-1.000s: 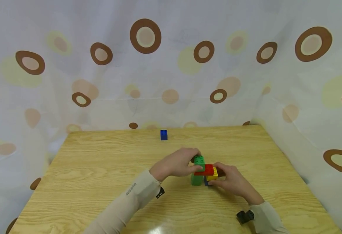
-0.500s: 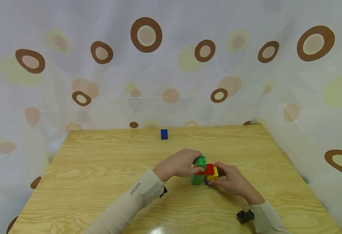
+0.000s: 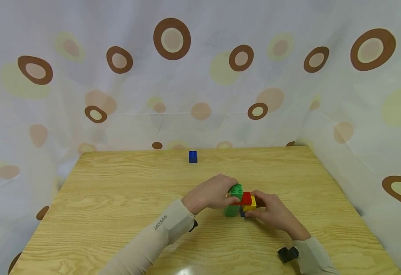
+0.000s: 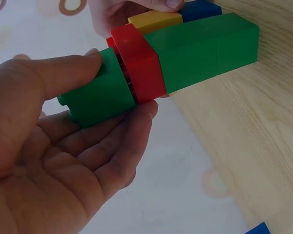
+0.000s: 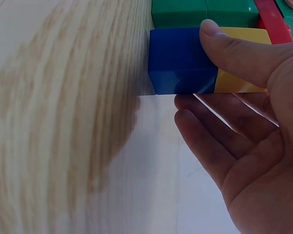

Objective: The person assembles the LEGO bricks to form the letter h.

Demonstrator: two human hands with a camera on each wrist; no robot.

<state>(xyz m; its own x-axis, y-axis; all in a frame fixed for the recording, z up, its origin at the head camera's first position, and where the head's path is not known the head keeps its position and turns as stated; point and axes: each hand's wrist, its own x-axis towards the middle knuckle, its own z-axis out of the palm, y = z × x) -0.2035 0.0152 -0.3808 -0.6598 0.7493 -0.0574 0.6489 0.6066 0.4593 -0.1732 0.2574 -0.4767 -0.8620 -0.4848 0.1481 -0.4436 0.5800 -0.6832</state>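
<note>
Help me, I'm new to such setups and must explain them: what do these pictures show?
No machine: these are a person's left hand and right hand. The wide pictures are taken from the head, the close ones from each wrist. On the table stand two stacked green blocks beside a blue block topped by a yellow block; a red block appears to bridge them. The left hand pinches another green block atop the red, not fully seated; the right hand holds the blue and yellow blocks. A lone blue block lies near the far edge.
</note>
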